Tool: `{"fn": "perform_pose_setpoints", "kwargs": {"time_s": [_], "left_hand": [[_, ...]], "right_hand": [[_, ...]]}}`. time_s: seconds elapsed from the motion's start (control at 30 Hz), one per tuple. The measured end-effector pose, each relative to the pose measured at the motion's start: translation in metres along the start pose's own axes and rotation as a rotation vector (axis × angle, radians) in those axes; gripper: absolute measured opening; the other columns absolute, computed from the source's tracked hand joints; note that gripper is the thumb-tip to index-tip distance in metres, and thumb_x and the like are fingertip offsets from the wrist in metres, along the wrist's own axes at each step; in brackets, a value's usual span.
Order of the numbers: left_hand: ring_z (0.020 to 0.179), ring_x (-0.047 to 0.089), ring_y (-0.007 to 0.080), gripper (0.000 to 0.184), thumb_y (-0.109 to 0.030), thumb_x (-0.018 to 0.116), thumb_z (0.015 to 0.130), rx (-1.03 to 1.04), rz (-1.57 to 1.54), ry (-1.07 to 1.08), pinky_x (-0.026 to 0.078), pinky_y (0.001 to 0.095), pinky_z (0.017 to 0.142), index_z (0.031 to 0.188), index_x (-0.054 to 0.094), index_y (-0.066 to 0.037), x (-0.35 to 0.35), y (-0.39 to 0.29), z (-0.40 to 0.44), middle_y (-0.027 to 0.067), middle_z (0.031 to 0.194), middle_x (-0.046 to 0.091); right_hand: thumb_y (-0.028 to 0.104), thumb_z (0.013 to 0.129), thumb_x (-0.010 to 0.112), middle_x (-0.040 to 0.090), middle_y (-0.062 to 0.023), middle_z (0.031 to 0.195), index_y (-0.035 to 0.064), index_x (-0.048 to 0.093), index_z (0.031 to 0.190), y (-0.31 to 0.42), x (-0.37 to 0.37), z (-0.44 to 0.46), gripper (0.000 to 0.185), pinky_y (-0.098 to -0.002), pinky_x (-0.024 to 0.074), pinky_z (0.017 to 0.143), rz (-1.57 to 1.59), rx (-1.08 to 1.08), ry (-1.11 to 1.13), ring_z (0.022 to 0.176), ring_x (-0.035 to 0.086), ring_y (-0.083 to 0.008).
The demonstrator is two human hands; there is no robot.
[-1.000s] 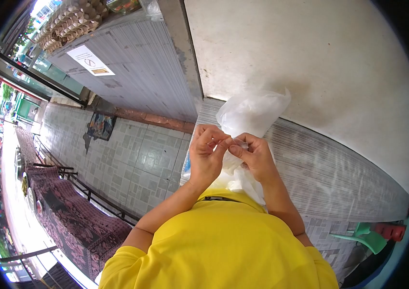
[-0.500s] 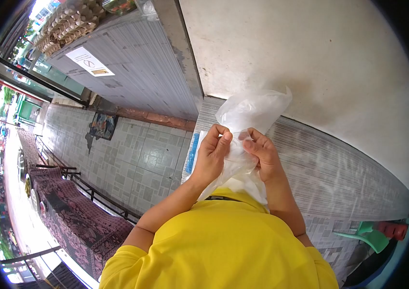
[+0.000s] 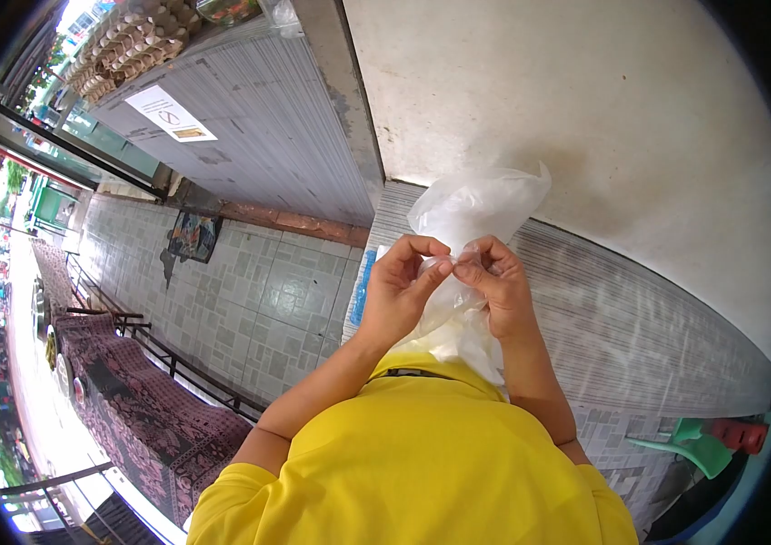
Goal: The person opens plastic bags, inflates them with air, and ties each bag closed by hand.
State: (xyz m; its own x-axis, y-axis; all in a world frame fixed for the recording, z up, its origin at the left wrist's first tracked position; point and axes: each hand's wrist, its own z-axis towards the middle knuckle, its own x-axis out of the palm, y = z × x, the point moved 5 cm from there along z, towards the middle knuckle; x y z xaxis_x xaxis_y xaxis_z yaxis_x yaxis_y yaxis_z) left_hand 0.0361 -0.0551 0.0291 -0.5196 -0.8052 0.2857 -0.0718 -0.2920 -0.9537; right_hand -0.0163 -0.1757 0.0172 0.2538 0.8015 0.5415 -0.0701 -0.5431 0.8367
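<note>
My left hand point(image 3: 403, 289) and my right hand point(image 3: 502, 289) meet at chest height with thumbs and fingertips pinched together. Between them is thin clear plastic bag film point(image 3: 444, 309), which hangs down toward the yellow shirt. Just beyond the fingers, a whitish plastic bag point(image 3: 481, 200) lies on the grey striped bench point(image 3: 603, 309) by the wall; whether it is one piece with the film I cannot tell. A blue-and-white packet point(image 3: 364, 283) sits at the bench's left end, beside my left hand.
A grey panelled counter point(image 3: 258, 127) stands ahead left, topped with stacked egg trays point(image 3: 135, 45). Tiled floor point(image 3: 258, 282) lies left of the bench. A table with a patterned cloth point(image 3: 131, 391) stands by a railing. At lower right is a green plastic chair point(image 3: 699, 447).
My fingertips have drawn closer together until they nearly touch, and my left fingers have curled differently on the film. The bag on the bench is almost unmoved.
</note>
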Motion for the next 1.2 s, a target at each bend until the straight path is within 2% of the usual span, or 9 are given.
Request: {"fn": "perform_pose_setpoints", "kwargs": {"time_s": [0.13, 0.23, 0.33, 0.43, 0.53, 0.67, 0.83, 1.03, 1.2], "left_hand": [[0.077, 0.048, 0.0042, 0.015, 0.003, 0.061, 0.08, 0.02, 0.01, -0.002, 0.039, 0.0182, 0.07, 0.094, 0.055, -0.002, 0.0, 0.002, 0.001, -0.0006, 0.088, 0.055], [0.084, 0.052, 0.0065, 0.021, 0.008, 0.06, 0.077, 0.012, 0.063, -0.002, 0.043, 0.0189, 0.074, 0.096, 0.055, -0.001, -0.003, 0.005, 0.001, 0.0018, 0.091, 0.056], [0.084, 0.052, 0.0064, 0.025, 0.008, 0.06, 0.077, -0.02, 0.146, -0.022, 0.043, 0.0189, 0.073, 0.1, 0.055, 0.0, -0.003, 0.001, 0.001, 0.0017, 0.091, 0.056], [0.071, 0.048, 0.0027, 0.022, -0.001, 0.063, 0.078, -0.013, 0.066, -0.046, 0.039, 0.0159, 0.063, 0.099, 0.057, -0.001, -0.003, -0.002, 0.001, -0.0007, 0.084, 0.056], [0.073, 0.05, 0.004, 0.016, -0.002, 0.062, 0.081, -0.128, 0.082, -0.089, 0.04, 0.0161, 0.065, 0.096, 0.058, 0.0, -0.005, -0.002, 0.001, 0.0, 0.081, 0.058], [0.073, 0.051, 0.005, 0.009, -0.007, 0.058, 0.085, -0.138, 0.098, -0.063, 0.04, 0.0172, 0.066, 0.09, 0.058, 0.001, -0.004, 0.001, 0.002, -0.0005, 0.078, 0.057], [0.072, 0.048, 0.0046, 0.013, -0.012, 0.056, 0.087, -0.122, 0.163, -0.052, 0.04, 0.0182, 0.065, 0.088, 0.057, 0.0, -0.002, 0.01, 0.001, -0.0015, 0.077, 0.055], [0.067, 0.046, 0.0045, 0.019, -0.018, 0.054, 0.09, -0.152, 0.081, -0.039, 0.039, 0.0186, 0.061, 0.083, 0.057, -0.001, 0.011, -0.001, 0.001, -0.002, 0.075, 0.055], [0.063, 0.043, 0.0051, 0.026, -0.022, 0.052, 0.091, -0.11, 0.183, -0.082, 0.037, 0.0186, 0.058, 0.077, 0.056, -0.001, 0.005, 0.002, 0.001, -0.0013, 0.069, 0.053]], "right_hand": [[0.004, 0.08, 0.06, 0.06, -0.0014, 0.081, 0.0045, 0.061, 0.087, 0.008, 0.013, -0.003, 0.007, -0.0173, 0.0413, 0.069, 0.049, 0.125, -0.003, 0.074, 0.053, -0.0056], [0.006, 0.08, 0.06, 0.061, -0.0026, 0.081, 0.0032, 0.062, 0.089, -0.002, 0.005, 0.001, 0.009, -0.0172, 0.0411, 0.069, 0.027, 0.063, -0.019, 0.074, 0.053, -0.0059], [0.005, 0.08, 0.061, 0.06, -0.002, 0.079, 0.0027, 0.062, 0.087, 0.001, -0.001, 0.002, 0.008, -0.0175, 0.0409, 0.069, -0.094, -0.003, -0.073, 0.072, 0.053, -0.0057], [0.005, 0.08, 0.062, 0.06, -0.0005, 0.077, 0.0025, 0.063, 0.085, 0.005, 0.0, 0.0, 0.006, -0.0175, 0.0404, 0.069, -0.148, -0.032, -0.073, 0.073, 0.052, -0.0052], [0.005, 0.08, 0.063, 0.059, 0.001, 0.076, 0.0029, 0.063, 0.085, 0.007, 0.001, -0.001, 0.006, -0.0173, 0.0393, 0.068, -0.143, -0.041, -0.063, 0.073, 0.05, -0.0044], [0.01, 0.083, 0.06, 0.055, 0.003, 0.073, 0.0034, 0.061, 0.081, 0.007, 0.003, -0.001, 0.007, -0.0165, 0.0366, 0.065, -0.198, -0.054, -0.078, 0.07, 0.047, -0.0035], [0.018, 0.088, 0.055, 0.048, 0.0054, 0.067, 0.004, 0.057, 0.073, 0.0, 0.003, -0.002, 0.02, -0.0171, 0.0333, 0.061, -0.207, -0.047, -0.078, 0.065, 0.04, -0.0033], [0.022, 0.089, 0.054, 0.044, 0.0068, 0.066, 0.0075, 0.052, 0.067, 0.001, 0.004, -0.002, 0.027, -0.0173, 0.0298, 0.056, -0.219, -0.046, -0.152, 0.062, 0.035, -0.0026], [0.021, 0.088, 0.057, 0.046, 0.0068, 0.067, 0.0072, 0.057, 0.072, -0.003, 0.0, -0.002, 0.021, -0.0167, 0.0301, 0.056, -0.142, -0.087, -0.126, 0.062, 0.037, -0.0019]]}}
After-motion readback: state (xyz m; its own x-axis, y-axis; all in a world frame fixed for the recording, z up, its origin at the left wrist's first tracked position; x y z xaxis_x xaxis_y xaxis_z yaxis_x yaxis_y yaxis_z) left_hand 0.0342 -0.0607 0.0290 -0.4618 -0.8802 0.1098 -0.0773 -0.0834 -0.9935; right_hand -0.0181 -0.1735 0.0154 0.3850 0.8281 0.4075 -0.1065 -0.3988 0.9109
